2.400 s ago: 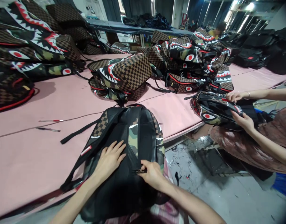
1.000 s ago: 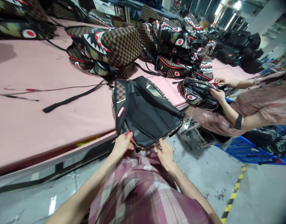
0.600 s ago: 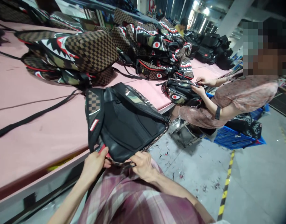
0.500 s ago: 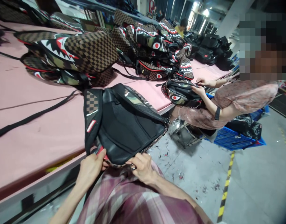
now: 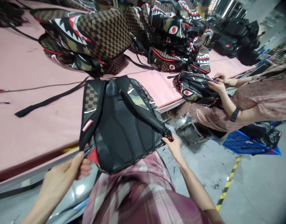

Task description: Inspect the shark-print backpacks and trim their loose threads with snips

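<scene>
Checkered camouflage backpack (image 5: 117, 133) lies straps-up across the near edge of the pink bench (image 5: 51, 124), left hand (image 5: 65, 169) pinching it beside its red tab (image 5: 93, 155), right hand (image 5: 173, 145) gripping its lower corner by the strap buckle (image 5: 168, 133).

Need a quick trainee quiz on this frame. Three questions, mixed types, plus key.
1. True or false: the near backpack lies with its shoulder straps facing away from the camera.
2. Which is at the strap buckle by the backpack's lower right corner? A) left hand B) right hand C) co-worker's hand
3. Fill in: the table has a ___ surface.

Key: 1. False, they face the camera. 2. B. 3. Pink.
</scene>
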